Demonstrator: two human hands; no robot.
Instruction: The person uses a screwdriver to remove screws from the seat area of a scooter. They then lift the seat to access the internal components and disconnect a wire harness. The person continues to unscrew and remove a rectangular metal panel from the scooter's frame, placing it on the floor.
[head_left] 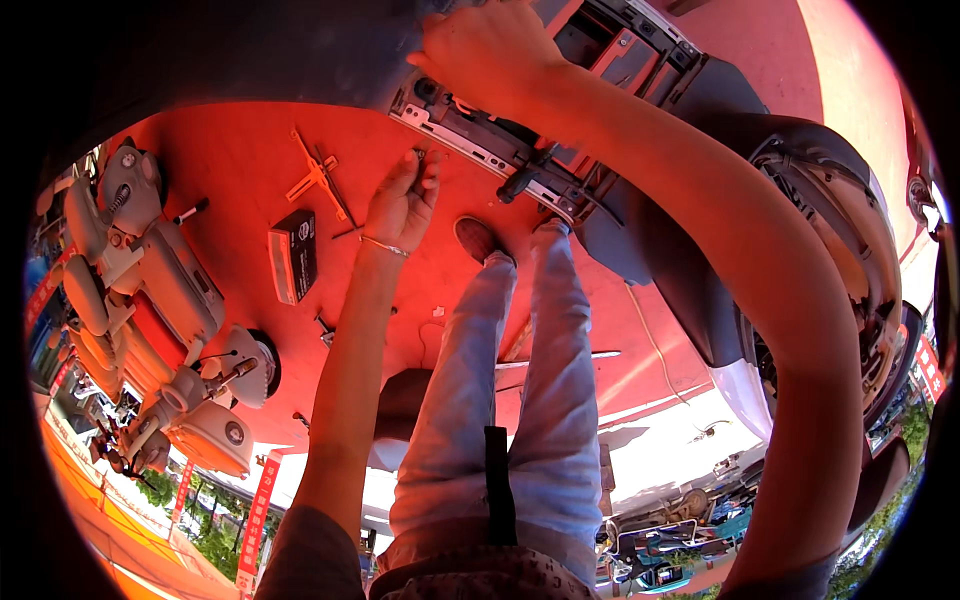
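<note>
**Two hands at work about one metal-edged frame (pixel 495 138)**

Frame lies ahead, above the red floor (pixel 240 150), beside a dark panel (pixel 250 60). Right hand (pixel 485 52) curls over its far end; cannot tell what it grips. Left hand (pixel 400 205) near the rim, thumb and fingertips close together, contents unclear. Frame looks stiff, probably heavy; perforated rail (pixel 455 140) seems the soundest hold, edges perhaps sharp.
</note>
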